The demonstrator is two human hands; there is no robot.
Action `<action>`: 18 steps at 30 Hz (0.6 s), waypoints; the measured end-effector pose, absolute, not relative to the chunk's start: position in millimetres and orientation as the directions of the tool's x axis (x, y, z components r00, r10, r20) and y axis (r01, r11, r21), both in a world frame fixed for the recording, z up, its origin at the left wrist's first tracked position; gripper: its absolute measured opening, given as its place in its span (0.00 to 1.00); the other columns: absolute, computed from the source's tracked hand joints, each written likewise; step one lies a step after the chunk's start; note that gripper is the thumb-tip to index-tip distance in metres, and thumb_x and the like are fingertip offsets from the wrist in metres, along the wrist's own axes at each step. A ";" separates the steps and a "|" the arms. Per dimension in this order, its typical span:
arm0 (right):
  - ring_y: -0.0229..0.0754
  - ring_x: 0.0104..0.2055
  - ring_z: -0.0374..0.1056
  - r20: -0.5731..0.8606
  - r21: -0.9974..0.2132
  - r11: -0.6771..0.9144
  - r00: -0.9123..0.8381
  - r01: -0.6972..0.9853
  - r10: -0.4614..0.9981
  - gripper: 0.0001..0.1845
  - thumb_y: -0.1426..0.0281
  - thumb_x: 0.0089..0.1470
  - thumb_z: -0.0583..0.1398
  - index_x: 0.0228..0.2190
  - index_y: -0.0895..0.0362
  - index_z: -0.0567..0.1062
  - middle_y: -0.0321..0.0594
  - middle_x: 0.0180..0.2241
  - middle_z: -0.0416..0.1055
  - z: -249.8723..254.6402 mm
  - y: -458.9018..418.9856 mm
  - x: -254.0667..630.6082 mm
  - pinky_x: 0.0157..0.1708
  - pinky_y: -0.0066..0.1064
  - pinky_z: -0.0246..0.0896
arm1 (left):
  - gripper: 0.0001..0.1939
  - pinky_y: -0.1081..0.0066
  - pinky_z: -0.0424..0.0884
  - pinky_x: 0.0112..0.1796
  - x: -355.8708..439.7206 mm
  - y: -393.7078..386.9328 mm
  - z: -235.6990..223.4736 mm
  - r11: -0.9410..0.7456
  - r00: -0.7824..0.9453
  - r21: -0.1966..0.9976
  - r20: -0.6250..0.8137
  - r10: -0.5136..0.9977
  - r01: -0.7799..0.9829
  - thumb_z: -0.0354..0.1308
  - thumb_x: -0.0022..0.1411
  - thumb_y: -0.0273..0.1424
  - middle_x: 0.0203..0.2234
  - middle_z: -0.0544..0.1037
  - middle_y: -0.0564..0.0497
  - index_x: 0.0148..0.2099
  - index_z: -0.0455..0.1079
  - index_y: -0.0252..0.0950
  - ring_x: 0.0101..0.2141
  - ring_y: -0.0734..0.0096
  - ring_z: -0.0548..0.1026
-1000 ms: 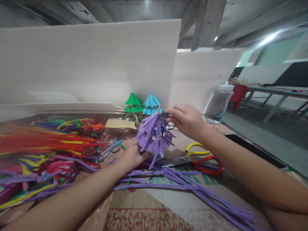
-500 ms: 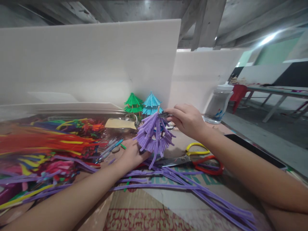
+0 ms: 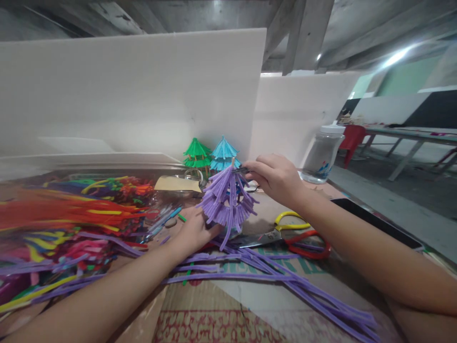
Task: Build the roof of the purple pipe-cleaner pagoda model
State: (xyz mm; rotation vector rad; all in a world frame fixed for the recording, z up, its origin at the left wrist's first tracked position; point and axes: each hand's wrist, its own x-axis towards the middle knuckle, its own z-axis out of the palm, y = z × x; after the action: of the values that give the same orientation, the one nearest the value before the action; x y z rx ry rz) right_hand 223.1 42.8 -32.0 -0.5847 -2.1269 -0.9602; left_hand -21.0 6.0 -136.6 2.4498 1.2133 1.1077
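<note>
A small purple pipe-cleaner tree (image 3: pixel 231 200) with layered, drooping strips stands between my hands, a pale stick tip poking from its top. My left hand (image 3: pixel 196 231) is closed at its lower left; the strips hide the fingertips, which seem to hold its base. My right hand (image 3: pixel 274 176) pinches a thin dark tool (image 3: pixel 241 170), possibly tweezers, whose end touches the tree just under the tip. Scissors (image 3: pixel 266 238) with one yellow and one red handle lie below my right forearm. Loose purple pipe cleaners (image 3: pixel 285 274) spread across the table in front.
Behind stand a green tree (image 3: pixel 196 155) and a light blue tree (image 3: pixel 223 153). Bundles of coloured pipe cleaners (image 3: pixel 64 209) fill the left side. A clear water bottle (image 3: pixel 319 155) stands at right, near a dark flat device (image 3: pixel 374 224). White boards (image 3: pixel 143 95) rise at the back.
Hardly anything differs. The whole view has shifted very slightly; both hands keep the same hold at the purple tree.
</note>
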 end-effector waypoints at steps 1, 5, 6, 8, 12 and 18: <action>0.40 0.30 0.64 0.762 0.448 0.620 -0.637 0.644 0.111 0.18 0.62 0.67 0.50 0.40 0.58 0.76 0.40 0.29 0.74 -32.2 43.0 223.1 0.32 0.33 0.49 | 0.14 0.63 0.70 0.50 -20.8 5.9 -136.1 -0.649 0.385 0.464 0.543 0.746 0.603 0.56 0.60 0.32 0.45 0.79 0.46 0.48 0.73 0.36 0.46 0.58 0.75; 0.40 0.29 0.63 0.763 0.429 0.631 -0.633 0.647 0.131 0.17 0.65 0.67 0.50 0.40 0.59 0.77 0.40 0.28 0.73 -33.8 44.1 222.1 0.30 0.33 0.49 | 0.16 0.64 0.70 0.51 -19.6 4.7 -133.7 -0.652 0.379 0.496 0.545 0.748 0.573 0.56 0.60 0.32 0.47 0.79 0.47 0.51 0.72 0.36 0.48 0.59 0.75; 0.40 0.29 0.63 0.764 0.419 0.635 -0.630 0.649 0.139 0.18 0.65 0.67 0.50 0.40 0.59 0.77 0.40 0.27 0.73 -34.1 44.4 221.8 0.30 0.33 0.49 | 0.17 0.64 0.70 0.51 -19.3 4.4 -133.4 -0.648 0.375 0.503 0.542 0.752 0.572 0.56 0.60 0.32 0.47 0.79 0.47 0.51 0.71 0.35 0.48 0.59 0.75; 0.40 0.29 0.63 0.765 0.397 0.653 -0.626 0.645 0.153 0.18 0.65 0.67 0.50 0.40 0.59 0.77 0.40 0.27 0.73 -34.7 45.0 221.8 0.30 0.33 0.50 | 0.18 0.63 0.70 0.51 -18.7 4.2 -133.4 -0.637 0.370 0.514 0.531 0.762 0.574 0.56 0.60 0.32 0.48 0.78 0.46 0.52 0.71 0.35 0.49 0.58 0.75; 0.41 0.30 0.64 0.797 0.336 0.712 -0.589 0.616 0.134 0.17 0.63 0.67 0.51 0.42 0.59 0.75 0.42 0.29 0.73 -33.9 46.4 224.5 0.32 0.32 0.54 | 0.18 0.62 0.69 0.52 -17.7 4.7 -134.4 -0.620 0.360 0.541 0.515 0.778 0.568 0.56 0.60 0.33 0.49 0.78 0.44 0.52 0.71 0.34 0.50 0.58 0.74; 0.42 0.30 0.64 0.800 0.342 0.714 -0.588 0.611 0.119 0.17 0.63 0.66 0.51 0.43 0.60 0.75 0.42 0.29 0.72 -32.3 48.4 227.0 0.31 0.33 0.53 | 0.18 0.62 0.69 0.52 -17.8 5.8 -135.2 -0.616 0.363 0.556 0.504 0.784 0.557 0.56 0.60 0.32 0.49 0.78 0.45 0.51 0.71 0.34 0.50 0.58 0.74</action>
State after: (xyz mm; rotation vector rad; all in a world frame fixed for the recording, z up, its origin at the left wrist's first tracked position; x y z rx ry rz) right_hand 227.0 48.4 -32.3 -0.5524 -2.1159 -0.7818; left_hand -17.8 5.8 -135.2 2.3379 1.1878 1.1082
